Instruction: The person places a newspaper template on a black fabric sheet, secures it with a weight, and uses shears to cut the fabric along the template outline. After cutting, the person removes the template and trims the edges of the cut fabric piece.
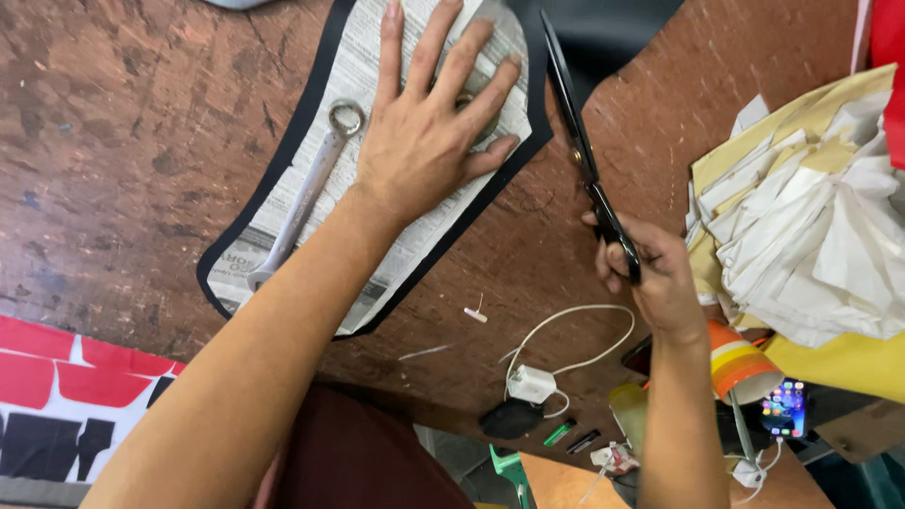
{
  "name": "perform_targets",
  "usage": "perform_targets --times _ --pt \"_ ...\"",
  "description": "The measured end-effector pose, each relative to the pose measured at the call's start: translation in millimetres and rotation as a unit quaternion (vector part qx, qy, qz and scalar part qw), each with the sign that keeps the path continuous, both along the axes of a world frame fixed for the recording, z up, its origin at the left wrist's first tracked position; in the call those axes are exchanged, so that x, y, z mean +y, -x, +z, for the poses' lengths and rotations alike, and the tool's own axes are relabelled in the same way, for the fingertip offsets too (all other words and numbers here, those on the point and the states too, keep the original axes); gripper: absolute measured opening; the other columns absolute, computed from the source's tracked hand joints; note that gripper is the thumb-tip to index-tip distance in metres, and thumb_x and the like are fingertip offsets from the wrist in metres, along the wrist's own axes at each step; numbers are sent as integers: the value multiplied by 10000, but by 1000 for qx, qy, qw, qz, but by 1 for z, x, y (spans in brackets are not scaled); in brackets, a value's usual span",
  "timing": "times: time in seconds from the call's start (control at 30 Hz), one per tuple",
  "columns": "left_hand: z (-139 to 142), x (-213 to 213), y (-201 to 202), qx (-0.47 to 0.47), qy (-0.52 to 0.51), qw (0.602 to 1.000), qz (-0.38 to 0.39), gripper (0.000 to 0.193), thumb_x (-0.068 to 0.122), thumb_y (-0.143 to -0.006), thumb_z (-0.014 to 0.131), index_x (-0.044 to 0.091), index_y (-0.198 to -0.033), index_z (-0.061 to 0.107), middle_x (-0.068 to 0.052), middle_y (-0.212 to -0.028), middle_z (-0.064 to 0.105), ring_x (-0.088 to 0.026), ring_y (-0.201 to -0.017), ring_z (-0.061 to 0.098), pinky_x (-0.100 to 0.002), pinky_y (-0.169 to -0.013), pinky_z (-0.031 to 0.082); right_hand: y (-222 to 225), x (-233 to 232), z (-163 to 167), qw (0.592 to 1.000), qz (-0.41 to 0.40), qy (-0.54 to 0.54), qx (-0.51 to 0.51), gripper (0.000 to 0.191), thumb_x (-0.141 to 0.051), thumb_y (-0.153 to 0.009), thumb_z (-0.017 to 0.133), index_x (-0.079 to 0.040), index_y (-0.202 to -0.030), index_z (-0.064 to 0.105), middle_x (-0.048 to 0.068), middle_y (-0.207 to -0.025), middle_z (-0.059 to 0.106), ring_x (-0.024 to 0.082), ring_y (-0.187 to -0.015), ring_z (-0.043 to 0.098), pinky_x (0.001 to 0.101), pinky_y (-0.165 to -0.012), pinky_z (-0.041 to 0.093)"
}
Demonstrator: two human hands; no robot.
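Scissors (pixel 580 155) gripped in right hand (pixel 650 273); left hand (pixel 429 132), fingers splayed at 12 o'clock, should pin newspaper pattern (pixel 377 188) flat; follow black fabric (pixel 528 141) edge.

My tailoring workshop, scarred brown worktable (pixel 123 160), my black shears (pixel 580 151), newspaper pattern (pixel 377 179) on black fabric (pixel 283 165), wrench (pixel 306 193) as weight, stacked paper patterns (pixel 811 226)

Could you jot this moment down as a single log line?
left hand: flat on newspaper pattern | right hand: holds scissors at black fabric edge | wrench: on pattern
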State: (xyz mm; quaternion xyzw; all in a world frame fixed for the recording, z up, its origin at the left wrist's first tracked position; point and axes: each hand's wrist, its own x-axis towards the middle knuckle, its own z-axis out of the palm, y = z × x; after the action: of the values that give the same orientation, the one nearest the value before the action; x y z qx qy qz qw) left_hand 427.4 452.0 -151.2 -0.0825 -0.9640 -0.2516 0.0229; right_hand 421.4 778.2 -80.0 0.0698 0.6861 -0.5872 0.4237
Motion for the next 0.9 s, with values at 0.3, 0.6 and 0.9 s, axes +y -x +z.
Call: perform_targets --times 0.3,0.6,0.9 --pt "-1 1 1 -12 45 999 -6 565 567 -1072 629 191 -1492 590 -112 -1682 310 -362 -1630 93 -662 -1296 -22 36 5 9 997 62 -46 -7 413 -151 -959 661 44 -1323 651 -1 -746 569 80 -634 507 221 -571 396" --pt "1 0 5 -32 31 999 -12 627 620 -1088 590 193 -1547 578 -130 -1727 305 -360 -1610 118 -657 -1280 -13 63 10 5 994 93 -54 -14 431 -122 -945 624 70 -1330 650 21 -756 603 89 -636 515 221 -569 415" --pt "3 -1 7 -33 25 999 -21 628 600 -1051 609 175 -1513 596 -141 -1701 322 -368 -1590 135 -673 -1256 10 90 7 10 988 139 -59 -14 432 -38 -924 559 61 -1334 651 25 -767 607 83 -654 518 218 -581 418"
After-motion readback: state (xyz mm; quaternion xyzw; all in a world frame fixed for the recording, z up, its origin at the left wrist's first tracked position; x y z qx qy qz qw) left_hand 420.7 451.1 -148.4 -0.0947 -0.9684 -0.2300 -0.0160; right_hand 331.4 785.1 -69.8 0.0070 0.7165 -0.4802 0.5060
